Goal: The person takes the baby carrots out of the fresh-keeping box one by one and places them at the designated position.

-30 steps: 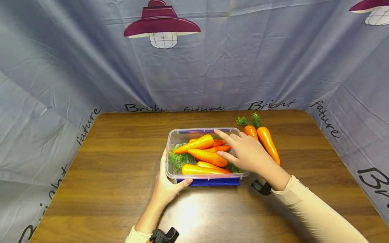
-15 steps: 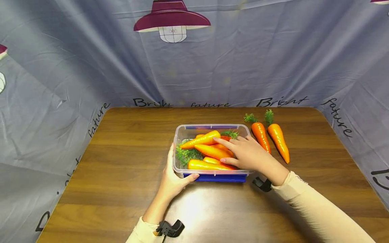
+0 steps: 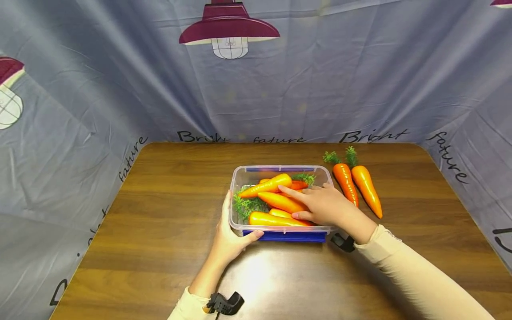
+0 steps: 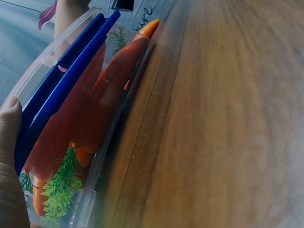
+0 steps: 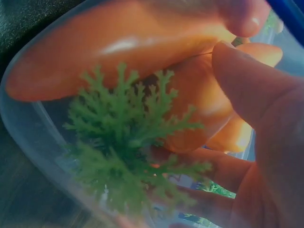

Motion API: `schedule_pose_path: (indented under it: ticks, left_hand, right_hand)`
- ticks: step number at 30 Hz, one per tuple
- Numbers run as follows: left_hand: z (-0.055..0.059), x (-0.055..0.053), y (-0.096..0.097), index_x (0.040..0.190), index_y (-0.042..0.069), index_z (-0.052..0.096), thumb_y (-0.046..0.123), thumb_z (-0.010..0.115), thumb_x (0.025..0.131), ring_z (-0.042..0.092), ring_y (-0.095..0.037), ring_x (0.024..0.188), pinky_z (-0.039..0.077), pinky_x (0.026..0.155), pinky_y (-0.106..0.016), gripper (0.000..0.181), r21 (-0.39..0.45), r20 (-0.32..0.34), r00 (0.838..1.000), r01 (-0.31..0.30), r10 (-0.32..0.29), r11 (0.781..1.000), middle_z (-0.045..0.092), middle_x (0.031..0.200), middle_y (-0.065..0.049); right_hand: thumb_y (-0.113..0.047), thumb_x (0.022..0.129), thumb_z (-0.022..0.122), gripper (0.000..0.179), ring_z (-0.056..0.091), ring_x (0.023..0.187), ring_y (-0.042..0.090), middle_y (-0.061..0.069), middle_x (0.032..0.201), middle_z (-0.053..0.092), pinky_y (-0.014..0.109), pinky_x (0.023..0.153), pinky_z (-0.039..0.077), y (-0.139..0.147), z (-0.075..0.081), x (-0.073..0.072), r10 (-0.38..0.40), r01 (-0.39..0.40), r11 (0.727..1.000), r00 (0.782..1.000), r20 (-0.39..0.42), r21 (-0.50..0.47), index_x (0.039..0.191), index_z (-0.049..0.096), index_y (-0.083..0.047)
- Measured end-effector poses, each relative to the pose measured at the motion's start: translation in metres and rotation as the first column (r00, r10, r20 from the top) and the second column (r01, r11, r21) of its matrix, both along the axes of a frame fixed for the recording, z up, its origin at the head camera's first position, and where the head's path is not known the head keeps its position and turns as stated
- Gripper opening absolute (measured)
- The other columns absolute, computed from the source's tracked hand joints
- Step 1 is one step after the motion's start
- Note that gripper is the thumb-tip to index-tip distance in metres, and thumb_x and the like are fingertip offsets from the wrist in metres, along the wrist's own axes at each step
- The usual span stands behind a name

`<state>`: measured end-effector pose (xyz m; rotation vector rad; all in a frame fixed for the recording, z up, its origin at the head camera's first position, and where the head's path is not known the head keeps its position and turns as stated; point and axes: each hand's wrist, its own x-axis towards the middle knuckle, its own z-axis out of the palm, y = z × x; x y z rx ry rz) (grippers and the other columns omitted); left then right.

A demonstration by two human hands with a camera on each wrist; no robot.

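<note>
A clear plastic box [image 3: 328,178] with blue clips is loaded with orange and yellow carrots and their green tops. My left hand [image 3: 230,240] grips its left front corner, thumb over the front clip [image 4: 61,90]. Inside the right half, my right hand [image 3: 326,205] lies over the pile with its index finger straight. That fingertip touches the thick end of the upper carrot [image 3: 269,184], while the thumb rests by a middle carrot [image 3: 282,202]. In the right wrist view, thumb and fingers spread around a carrot [image 5: 199,102] near a leafy top [image 5: 128,123].
Two carrots lie on the wooden table right of the box: a redder carrot [image 3: 346,184] and a yellower carrot [image 3: 367,191], tops pointing back. A grey printed curtain [image 3: 264,102] hangs behind the table [image 3: 172,213].
My right hand has come down from above the box's right side onto the carrots. The head view has shifted, so everything sits further right. My left hand keeps its grip on the box.
</note>
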<state>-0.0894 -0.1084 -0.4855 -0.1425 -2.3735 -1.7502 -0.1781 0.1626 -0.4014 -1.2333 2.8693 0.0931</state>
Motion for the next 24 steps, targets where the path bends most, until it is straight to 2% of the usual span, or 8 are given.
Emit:
schedule_pose_path:
  ticks: [3,6,11,14,21,24]
  left_hand:
    - [-0.0014,0.0006,0.0006,0.159,0.037,0.009,0.027,0.094,0.066,0.038,-0.018,0.144,0.029,0.119,-0.046,0.126,0.002,-0.001,1.0,0.005,-0.005,1.0,0.024,0.165,0.003]
    - [-0.0029,0.0019,-0.0001,0.159,0.037,0.009,0.029,0.094,0.067,0.036,-0.019,0.145,0.029,0.119,-0.048,0.126,-0.012,0.001,1.0,-0.007,0.007,1.0,0.022,0.165,0.005]
    - [-0.0026,0.0026,-0.0007,0.158,0.04,0.009,0.029,0.094,0.066,0.035,-0.02,0.146,0.027,0.119,-0.051,0.125,-0.009,0.005,1.0,-0.014,0.014,1.0,0.022,0.165,0.002]
    - [-0.0016,0.002,-0.0002,0.158,0.039,0.009,0.03,0.093,0.067,0.035,-0.021,0.146,0.028,0.119,-0.051,0.125,-0.011,0.002,1.0,-0.008,0.008,1.0,0.022,0.165,0.0]
    - [-0.0008,0.0034,-0.0006,0.158,0.042,0.009,0.031,0.094,0.066,0.032,-0.017,0.147,0.025,0.12,-0.047,0.125,0.006,0.033,0.999,-0.016,0.016,1.0,0.018,0.165,0.009]
    - [-0.0005,0.0028,0.0002,0.158,0.041,0.008,0.03,0.094,0.066,0.031,-0.015,0.147,0.025,0.121,-0.046,0.126,0.013,0.037,0.999,-0.008,0.007,1.0,0.017,0.165,0.011]
  right_hand:
    - [-0.056,0.091,0.062,0.075,0.067,0.077,0.022,0.003,0.084,0.071,0.044,0.064,0.051,-0.0004,-0.0016,0.0001,0.012,-0.012,1.0,1.0,-0.001,-0.007,0.156,0.031,-0.035]
    - [-0.054,0.092,0.062,0.073,0.066,0.074,0.024,0.004,0.086,0.07,0.041,0.061,0.051,-0.0016,-0.0022,0.0014,0.024,-0.024,1.0,1.0,0.0,-0.014,0.155,0.032,-0.036]
    - [-0.051,0.094,0.061,0.068,0.067,0.077,0.028,0.007,0.098,0.072,0.043,0.065,0.054,-0.0015,-0.0027,0.0021,0.045,-0.045,0.998,0.999,0.009,-0.043,0.154,0.034,-0.036]
    - [-0.051,0.095,0.06,0.067,0.068,0.082,0.03,0.008,0.109,0.072,0.045,0.068,0.055,-0.0007,-0.0029,0.0011,0.047,-0.044,0.997,0.998,0.043,-0.058,0.155,0.033,-0.036]
    - [-0.053,0.097,0.055,0.064,0.066,0.08,0.029,0.01,0.113,0.063,0.045,0.067,0.055,-0.0022,-0.0013,-0.0007,0.046,-0.042,0.998,0.994,0.097,-0.046,0.155,0.031,-0.04]
    - [-0.052,0.097,0.055,0.064,0.066,0.083,0.029,0.012,0.121,0.06,0.046,0.069,0.056,-0.0013,-0.0004,-0.0008,0.037,-0.031,0.998,0.992,0.12,-0.051,0.155,0.029,-0.042]
